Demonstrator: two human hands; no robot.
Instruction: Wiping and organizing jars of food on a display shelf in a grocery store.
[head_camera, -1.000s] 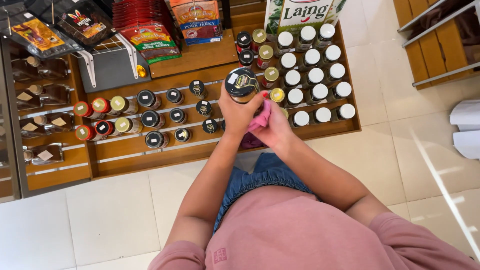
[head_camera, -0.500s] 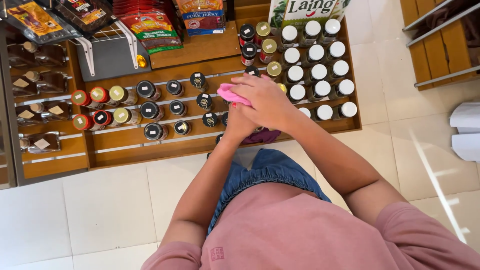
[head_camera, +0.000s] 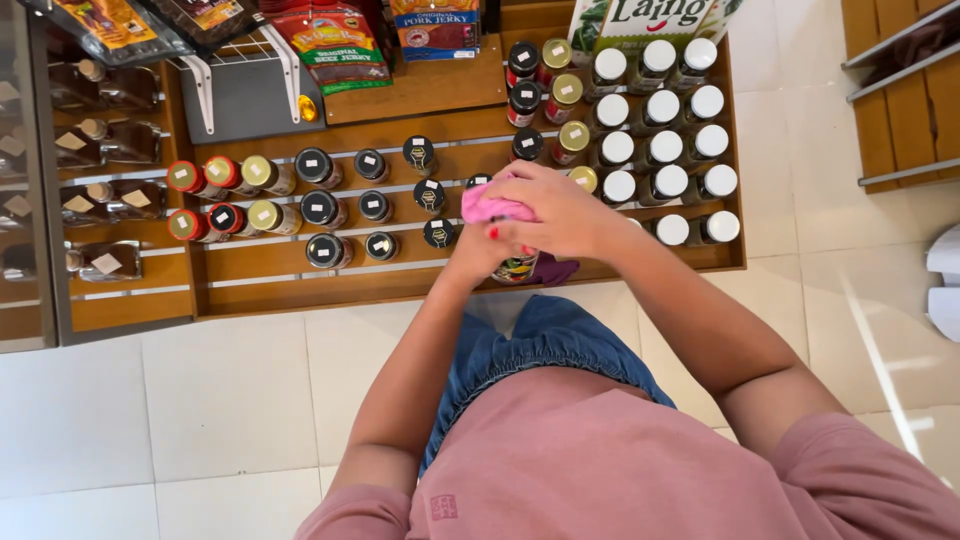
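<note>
Lowered since a moment ago, the right hand (head_camera: 565, 210) presses a soft pink cloth (head_camera: 492, 205) onto the round, upright jar (head_camera: 516, 266), which the left hand (head_camera: 480, 255) grips underneath.

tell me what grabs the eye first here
At centre, the right hand presses a pink cloth onto a jar that the left hand holds from below. Behind them, a wooden shelf carries rows of jars: white-lidded ones on the right, black-lidded ones left of the hands.
</note>
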